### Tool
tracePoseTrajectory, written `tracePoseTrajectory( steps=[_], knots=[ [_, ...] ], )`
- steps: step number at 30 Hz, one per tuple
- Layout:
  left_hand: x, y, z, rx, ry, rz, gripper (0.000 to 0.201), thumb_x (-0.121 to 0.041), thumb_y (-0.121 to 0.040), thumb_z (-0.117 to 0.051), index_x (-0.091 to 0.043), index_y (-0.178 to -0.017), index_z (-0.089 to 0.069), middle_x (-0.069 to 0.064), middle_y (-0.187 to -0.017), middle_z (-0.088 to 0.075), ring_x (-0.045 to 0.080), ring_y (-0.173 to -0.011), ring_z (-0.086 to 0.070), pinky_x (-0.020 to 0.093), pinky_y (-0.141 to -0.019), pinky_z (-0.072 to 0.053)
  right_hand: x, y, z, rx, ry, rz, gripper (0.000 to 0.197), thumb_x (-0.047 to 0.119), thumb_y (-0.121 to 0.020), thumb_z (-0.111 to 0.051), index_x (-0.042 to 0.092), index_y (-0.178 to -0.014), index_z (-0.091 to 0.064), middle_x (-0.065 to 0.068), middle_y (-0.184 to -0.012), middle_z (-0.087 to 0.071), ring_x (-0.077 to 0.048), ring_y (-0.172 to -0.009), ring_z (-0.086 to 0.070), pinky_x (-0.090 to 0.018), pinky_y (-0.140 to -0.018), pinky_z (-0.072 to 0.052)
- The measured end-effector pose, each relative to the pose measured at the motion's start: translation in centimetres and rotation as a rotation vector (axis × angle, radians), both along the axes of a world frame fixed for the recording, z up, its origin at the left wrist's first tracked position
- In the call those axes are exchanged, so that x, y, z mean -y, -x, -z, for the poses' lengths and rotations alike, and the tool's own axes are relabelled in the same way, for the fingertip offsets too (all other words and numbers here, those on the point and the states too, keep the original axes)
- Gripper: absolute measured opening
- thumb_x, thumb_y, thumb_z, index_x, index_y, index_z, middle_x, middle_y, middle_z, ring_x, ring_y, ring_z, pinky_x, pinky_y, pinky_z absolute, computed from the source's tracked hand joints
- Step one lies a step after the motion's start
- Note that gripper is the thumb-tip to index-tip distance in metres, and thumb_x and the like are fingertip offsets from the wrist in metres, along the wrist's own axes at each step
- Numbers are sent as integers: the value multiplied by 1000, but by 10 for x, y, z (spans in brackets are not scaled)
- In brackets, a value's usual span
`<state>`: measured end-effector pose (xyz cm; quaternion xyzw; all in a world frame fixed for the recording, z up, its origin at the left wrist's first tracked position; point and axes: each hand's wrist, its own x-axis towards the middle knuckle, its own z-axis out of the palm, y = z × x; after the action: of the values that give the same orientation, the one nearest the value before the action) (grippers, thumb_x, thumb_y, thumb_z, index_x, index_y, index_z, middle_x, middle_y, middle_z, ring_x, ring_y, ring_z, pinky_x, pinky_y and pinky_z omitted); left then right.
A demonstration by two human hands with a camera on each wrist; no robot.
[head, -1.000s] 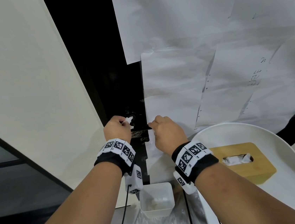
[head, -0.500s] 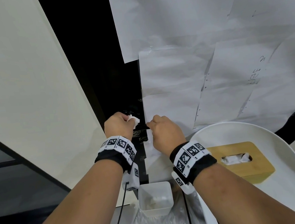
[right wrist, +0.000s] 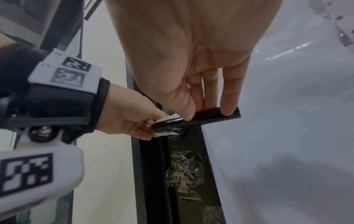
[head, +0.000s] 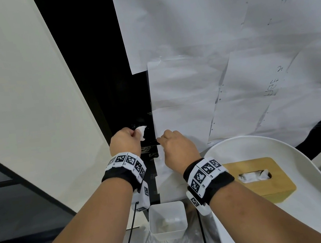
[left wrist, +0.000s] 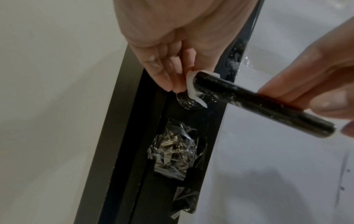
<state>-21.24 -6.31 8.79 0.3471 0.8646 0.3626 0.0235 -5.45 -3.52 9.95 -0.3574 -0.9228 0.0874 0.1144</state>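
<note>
A black lever door handle (left wrist: 258,100) flecked with white sticks out from the black door frame (left wrist: 134,151). My right hand (right wrist: 205,106) grips the handle's bar (right wrist: 201,119) between thumb and fingers. My left hand (left wrist: 172,78) pinches a small white tissue (left wrist: 191,84) against the handle's pivot end, over the round base plate. In the head view both the left hand (head: 127,143) and the right hand (head: 175,147) are at the frame, the tissue (head: 141,132) shows above the left knuckles, and the hands mostly hide the handle.
White paper sheets (head: 191,87) cover the door panel to the right. A clear bag of screws (left wrist: 172,151) is taped to the frame below the handle. A white bin (head: 168,220) stands below, and a wooden tissue box (head: 260,178) rests on a white curved surface (head: 278,147) at the right.
Both hands stay at the handle. The tissue in the left hand has shifted slightly at the handle's end, and the right hand keeps its hold.
</note>
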Motion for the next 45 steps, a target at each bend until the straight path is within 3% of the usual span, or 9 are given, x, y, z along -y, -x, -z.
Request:
tracePoseTrajectory(
  steps=[5, 12, 16, 22, 25, 27, 31, 40, 45],
  knots=[
    [5, -2, 1, -154, -45, 70, 16, -19, -86, -63, -10, -95, -73, 11, -99, -63, 28, -75, -63, 28, -61, -46, -1, 0, 1, -1, 1, -3, 41, -1, -75, -48, 11, -112, -61, -4, -103, -54, -23, -93, -49, -33, -66, -48],
    [3, -5, 0, -221, 50, 160, 21, -18, -90, -57, -7, -88, -75, 16, -91, -63, 31, -69, -62, 28, -58, -44, -1, 1, 0, -8, 1, -1, 38, 3, -77, -50, 12, -112, -60, -3, -104, -54, -21, -95, -48, -33, -69, -49],
    [-4, 5, -7, -61, 46, 99, 27, -29, -87, -63, -8, -71, -70, 8, -68, -67, 24, -65, -62, 27, -56, -45, -1, 1, -1, -16, 5, 2, 38, 2, -76, -49, 11, -111, -61, -5, -103, -54, -23, -95, -49, -35, -68, -50],
    [-4, 3, -5, 126, -19, 7, 40, -35, -91, -61, -2, -68, -66, 12, -60, -62, 25, -57, -54, 25, -52, -38, -2, 1, -2, -3, 5, -4, 40, 1, -75, -50, 11, -113, -61, -5, -104, -54, -23, -96, -49, -35, -71, -51],
    [0, 9, 4, 225, -11, -8, 32, -25, -91, -59, -2, -69, -67, 12, -63, -65, 25, -59, -60, 25, -49, -41, -2, 1, -1, -8, 10, -7, 41, 0, -75, -50, 11, -113, -61, -5, -104, -54, -23, -95, -49, -35, -70, -51],
    [6, 12, 12, 285, 6, 2, 23, -20, -89, -60, -11, -69, -68, 10, -71, -70, 29, -68, -69, 33, -64, -55, -3, 2, 0, -4, 4, -4, 40, 0, -76, -49, 11, -112, -61, -4, -103, -54, -22, -95, -49, -33, -68, -49],
    [25, 13, 19, 345, 19, -9, 16, -16, -90, -59, -13, -97, -73, 8, -95, -72, 29, -91, -67, 34, -82, -54, -3, 5, 2, 1, -24, 17, 37, 2, -79, -49, 13, -112, -62, -3, -102, -53, -21, -93, -48, -29, -62, -41],
    [35, 9, 11, 504, -162, -70, 14, -18, -93, -52, -14, -101, -62, 2, -78, -64, 27, -69, -70, 44, -72, -60, 0, 4, 1, 5, -21, 26, 37, 2, -78, -50, 13, -111, -61, -3, -103, -53, -21, -92, -48, -29, -61, -38],
    [37, -1, 1, 308, -287, 16, 12, -21, -92, -57, -18, -98, -67, -5, -85, -66, 11, -75, -61, 25, -72, -47, 1, 4, 1, 9, -18, 28, 35, 4, -80, -51, 13, -112, -60, -3, -105, -52, -21, -93, -48, -28, -62, -40]
  ],
)
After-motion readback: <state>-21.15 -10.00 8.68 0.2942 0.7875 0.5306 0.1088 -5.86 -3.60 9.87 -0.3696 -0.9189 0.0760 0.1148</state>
